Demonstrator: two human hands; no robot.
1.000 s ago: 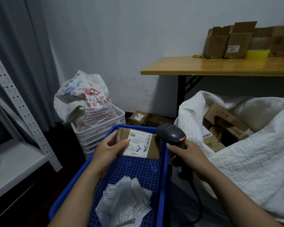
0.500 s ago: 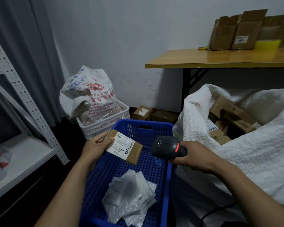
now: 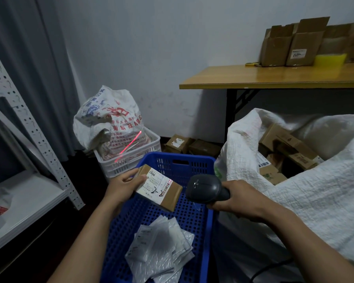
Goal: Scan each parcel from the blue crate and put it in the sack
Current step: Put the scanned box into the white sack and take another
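My left hand [image 3: 124,185] grips a small brown cardboard parcel [image 3: 173,194] by its left end, label side up, over the blue crate [image 3: 189,217]. A black handheld scanner [image 3: 205,188] is gripped in my right hand [image 3: 240,199] just right of the parcel, its head pointing left at it. A red scan line falls on the barcode at the label's right edge. Several silver-white mailer bags [image 3: 161,252] lie in the crate's near end. The big white woven sack [image 3: 315,190] stands open to the right with brown boxes [image 3: 282,139] inside.
Behind the crate a white basket [image 3: 131,160] holds a printed bag [image 3: 108,119], streaked by the red beam. Brown boxes [image 3: 180,142] lie on the floor under a wooden table [image 3: 274,77] bearing open cartons [image 3: 290,43]. A white metal shelf [image 3: 25,193] stands at left.
The parcel has been lifted off the crate's far wall and tilted over the crate. The scanner swung round to point left at it, and its red line now crosses the barcode.
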